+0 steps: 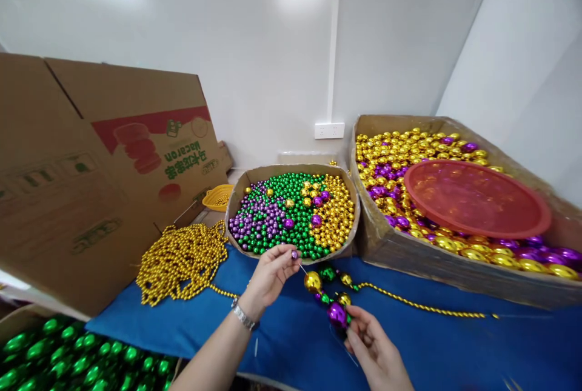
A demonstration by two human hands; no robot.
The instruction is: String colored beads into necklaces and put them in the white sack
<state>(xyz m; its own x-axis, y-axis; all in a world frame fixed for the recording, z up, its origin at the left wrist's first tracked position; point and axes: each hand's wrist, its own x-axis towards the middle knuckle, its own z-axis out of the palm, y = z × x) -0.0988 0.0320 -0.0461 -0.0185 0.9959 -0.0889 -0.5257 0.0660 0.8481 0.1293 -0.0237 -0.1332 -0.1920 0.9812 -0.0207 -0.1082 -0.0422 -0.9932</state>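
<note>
My left hand (268,279) wears a metal wristwatch (244,314) and pinches a small purple bead (294,254) at the fingertips. From there a thin stringing needle or wire (303,268) slants down to a large gold bead (313,282). A bead strand (337,314) of purple, green and gold balls hangs between my hands, its lower end pinched in my right hand (370,342). The strand runs on as a chain of small gold beads (422,306) lying to the right on the blue cloth (291,342).
Beyond my hands stands a cardboard tray (231,197) of small green, purple and gold beads. To its right a large box (409,257) holds bigger beads under a red plastic basin (477,197). Gold bead chains (182,264) lie left, beside a Macaron carton (104,197). Green beads (86,354) fill a lower-left box.
</note>
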